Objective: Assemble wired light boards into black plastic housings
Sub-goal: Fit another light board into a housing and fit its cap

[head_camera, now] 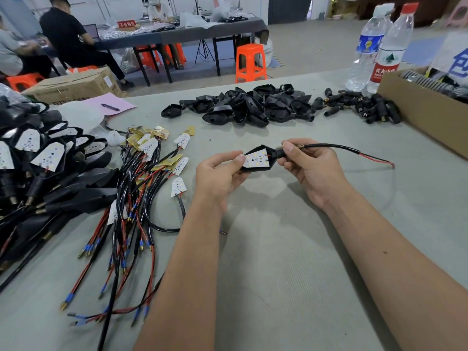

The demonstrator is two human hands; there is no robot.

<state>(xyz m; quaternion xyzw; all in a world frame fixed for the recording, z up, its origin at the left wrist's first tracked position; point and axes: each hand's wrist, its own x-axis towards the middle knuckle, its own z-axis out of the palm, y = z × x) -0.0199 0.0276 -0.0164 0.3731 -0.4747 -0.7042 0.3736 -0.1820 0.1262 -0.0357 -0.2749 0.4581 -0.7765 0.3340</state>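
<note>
Above a grey desk (278,262), a left hand (217,173) and a right hand (311,165) hold a black plastic housing (260,168) with a white wired light board (257,159) seated inside; a black cable with red wire (354,152) trails right from its stem. A heap of empty black housings (248,107) lies beyond, loose white boards on red-and-black leads (141,188) to the left, and finished black units (45,168) at the left edge. Two clear plastic water bottles (379,46) stand beside a brown cardboard box (425,112).
</note>
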